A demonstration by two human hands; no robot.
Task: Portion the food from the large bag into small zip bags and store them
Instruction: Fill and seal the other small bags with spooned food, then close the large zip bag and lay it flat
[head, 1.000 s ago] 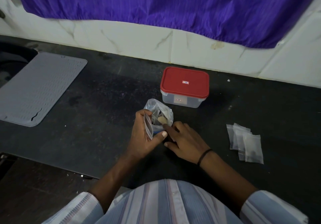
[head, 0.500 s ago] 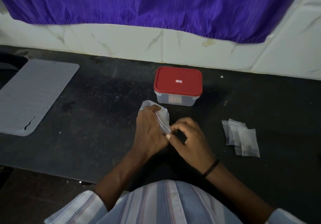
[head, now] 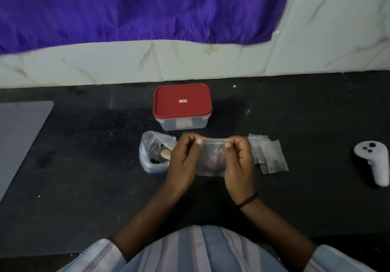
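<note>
A: Nearest the counter's (head: 84,198) front edge: left hand (head: 184,162) and right hand (head: 238,164) each pinch a top corner of one small zip bag (head: 211,162), fingers curled, bag hanging between them.

B: Beyond?

A: Large bag (head: 155,152), mouth open, just left of the hands. Spare zip bags (head: 270,155) just right. Red-lidded container (head: 182,105) toward the back edge.

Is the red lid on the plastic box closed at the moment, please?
Closed. The red lid sits flat over the plastic box, covering its whole top, with no gap visible along the front rim.
</note>
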